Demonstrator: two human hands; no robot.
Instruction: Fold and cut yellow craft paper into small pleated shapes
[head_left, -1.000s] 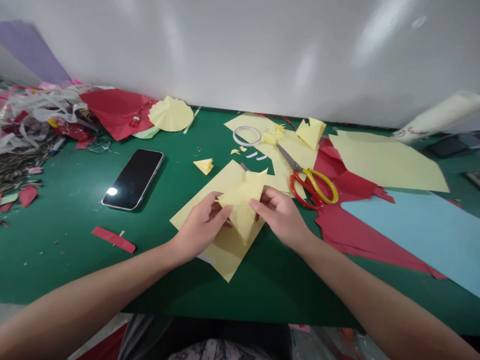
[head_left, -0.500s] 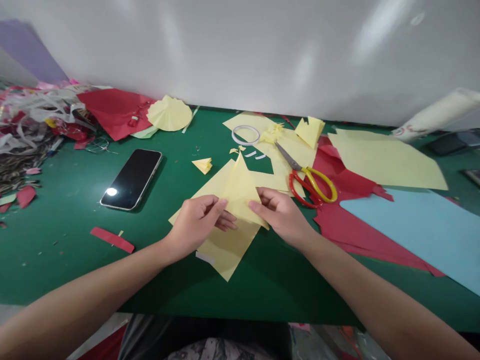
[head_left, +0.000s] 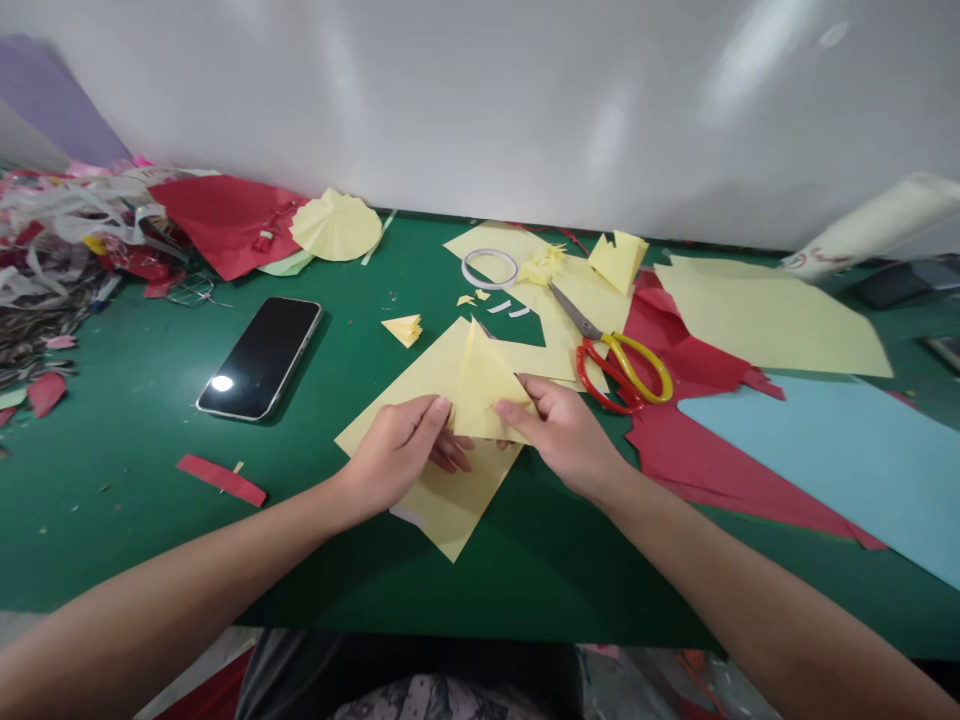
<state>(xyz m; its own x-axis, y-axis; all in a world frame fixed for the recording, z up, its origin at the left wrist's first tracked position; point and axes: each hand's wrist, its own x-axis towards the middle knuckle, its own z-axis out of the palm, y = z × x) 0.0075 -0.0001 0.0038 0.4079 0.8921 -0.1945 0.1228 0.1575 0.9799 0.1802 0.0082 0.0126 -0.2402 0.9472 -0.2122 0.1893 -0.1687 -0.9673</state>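
Observation:
A pale yellow piece of folded paper (head_left: 486, 385), roughly a triangle with its point away from me, is held up between my hands. My right hand (head_left: 566, 432) pinches its right side, thumb on top and fingers behind. My left hand (head_left: 397, 450) is closed at the paper's left edge, thumb against the forefinger, the other fingers curling underneath. Below both hands lies a larger yellow sheet (head_left: 450, 515), turned cornerwise on the green table. Scissors (head_left: 600, 340) with one red and one yellow handle rest just beyond my right hand.
A phone (head_left: 262, 355) and a red paper strip (head_left: 221, 480) lie to the left. Behind are a tape roll (head_left: 489, 284), a small folded yellow piece (head_left: 403, 330) and a pleated yellow round (head_left: 337, 225). Red paper (head_left: 697, 440) and a blue sheet (head_left: 840, 450) spread rightward.
The folded paper has turned and narrowed between my hands, its tip now slightly lower and its fold line showing. My hands have barely shifted.

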